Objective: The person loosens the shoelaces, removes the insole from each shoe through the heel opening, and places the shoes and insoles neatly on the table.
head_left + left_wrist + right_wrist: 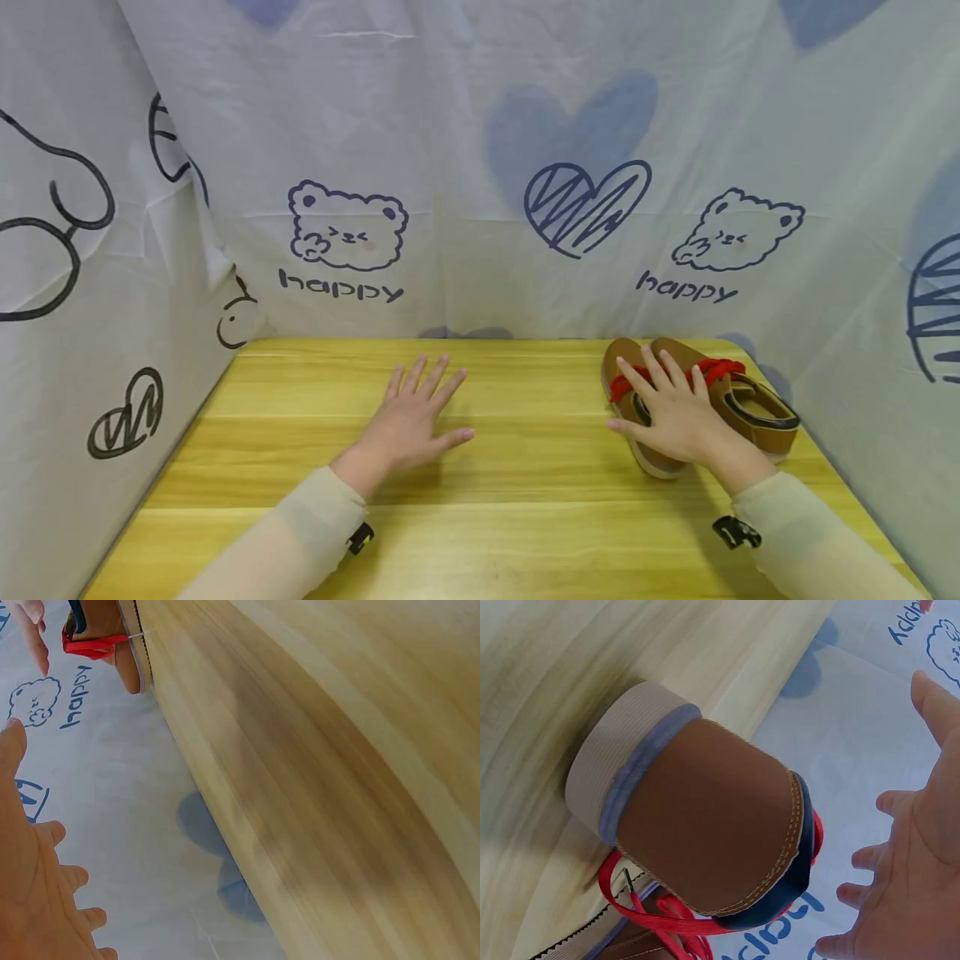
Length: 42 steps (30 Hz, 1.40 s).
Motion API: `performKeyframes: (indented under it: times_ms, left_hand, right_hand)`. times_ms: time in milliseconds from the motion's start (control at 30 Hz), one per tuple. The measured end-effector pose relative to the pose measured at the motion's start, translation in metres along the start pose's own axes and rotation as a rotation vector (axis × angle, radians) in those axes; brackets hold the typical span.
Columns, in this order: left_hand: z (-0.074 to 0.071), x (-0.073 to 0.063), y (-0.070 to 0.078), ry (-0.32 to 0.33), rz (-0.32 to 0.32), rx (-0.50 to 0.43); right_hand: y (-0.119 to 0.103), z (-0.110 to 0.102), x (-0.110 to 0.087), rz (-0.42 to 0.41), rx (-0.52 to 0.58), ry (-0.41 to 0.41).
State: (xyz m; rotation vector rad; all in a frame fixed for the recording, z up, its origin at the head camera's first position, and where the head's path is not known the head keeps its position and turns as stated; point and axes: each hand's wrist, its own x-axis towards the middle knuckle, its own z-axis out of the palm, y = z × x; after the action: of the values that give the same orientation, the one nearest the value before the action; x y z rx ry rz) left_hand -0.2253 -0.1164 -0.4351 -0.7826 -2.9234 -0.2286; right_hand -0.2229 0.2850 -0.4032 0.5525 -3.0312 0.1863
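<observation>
brown shoes [772, 437] at far right on the surface [525, 533], presumably light and firm-soled, are best gripped at the heels [705, 817]; both hands [405, 425] [678, 421] are held apart, spread and empty.

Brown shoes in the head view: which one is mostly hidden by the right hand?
The shoe on the picture's left: the right hand blocks much of its middle, while the other shoe shows its opening plainly.

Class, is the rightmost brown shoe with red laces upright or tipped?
Upright: the rightmost brown shoe with red laces rests sole down on the yellow wooden table, its opening up.
</observation>
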Motion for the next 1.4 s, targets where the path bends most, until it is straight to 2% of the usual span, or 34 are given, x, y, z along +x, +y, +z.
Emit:
performKeyframes:
  times_ms: [167,400,833,1033,1400]
  left_hand:
    - [0.005,0.005,0.003,-0.006,0.013,0.005]
    - [0.014,0.017,0.010,-0.009,0.056,-0.005]
    - [0.022,0.031,0.021,-0.069,0.090,-0.035]
    - [0.025,0.039,0.025,-0.101,0.124,-0.077]
    - [0.034,0.054,0.033,-0.136,0.144,-0.135]
  right_hand:
    - [0.001,-0.001,0.000,0.007,0.002,0.002]
    - [0.005,-0.002,-0.002,0.040,0.034,-0.049]
    - [0.011,0.003,-0.002,0.085,0.077,-0.076]
    - [0.013,0.005,-0.003,0.135,0.066,-0.062]
    - [0.016,0.006,0.004,0.247,0.084,-0.027]
